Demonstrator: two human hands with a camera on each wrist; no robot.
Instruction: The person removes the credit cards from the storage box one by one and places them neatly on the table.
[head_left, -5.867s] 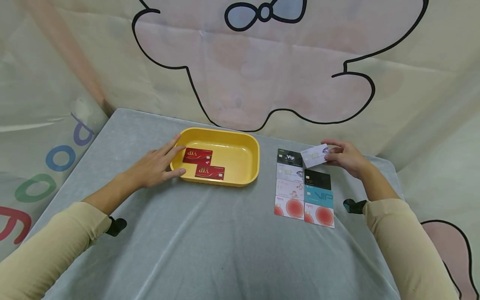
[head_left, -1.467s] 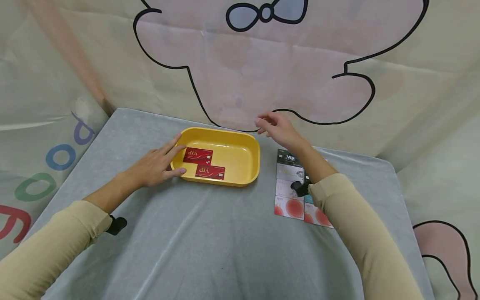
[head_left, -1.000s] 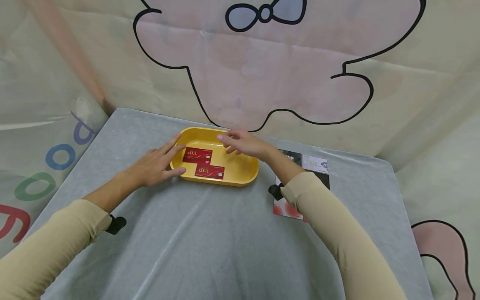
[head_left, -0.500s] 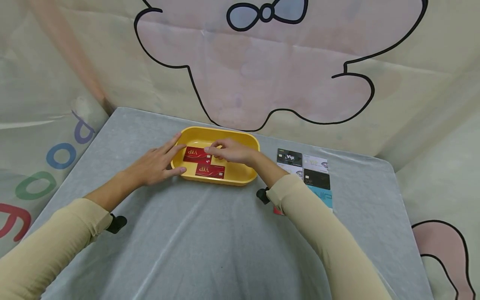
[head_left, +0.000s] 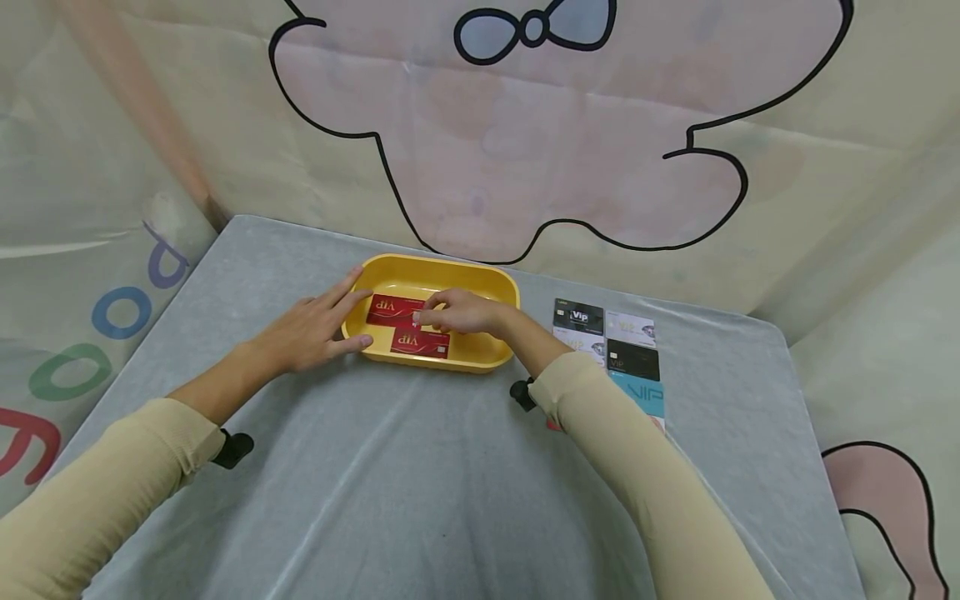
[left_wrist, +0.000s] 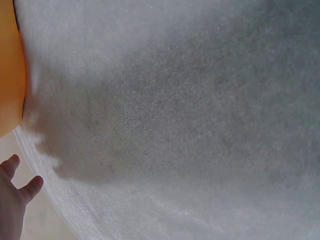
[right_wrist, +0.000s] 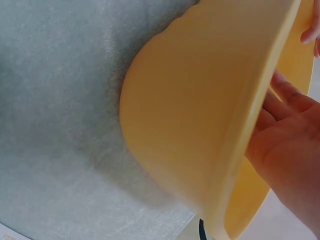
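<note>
Inside the yellow tray point(head_left: 495, 287) in the head view lie two red VIP cards, an upper card point(head_left: 388, 310) and a lower card point(head_left: 417, 343). My left hand point(head_left: 311, 333) rests at the tray's left end, fingers spread along the rim. My right hand point(head_left: 465, 312) reaches into the tray from the right. Its fingertips are at the corner where the two red cards meet; whether they pinch a card is not clear. The right wrist view shows this right hand point(right_wrist: 290, 135) behind the tray's wall, fingertips hidden there.
Right of the tray, several cards lie in two columns on the grey cloth point(head_left: 420, 483): a black Vip card point(head_left: 578, 316), a white card point(head_left: 630, 327), a black card point(head_left: 633, 360) and a blue card point(head_left: 641, 392) among them. My right forearm covers some. A printed curtain point(head_left: 637, 100) hangs behind.
The white card my right hand held now lies at the top of the right column. That hand has moved left into the tray, down to the red cards. My left hand stays put.
</note>
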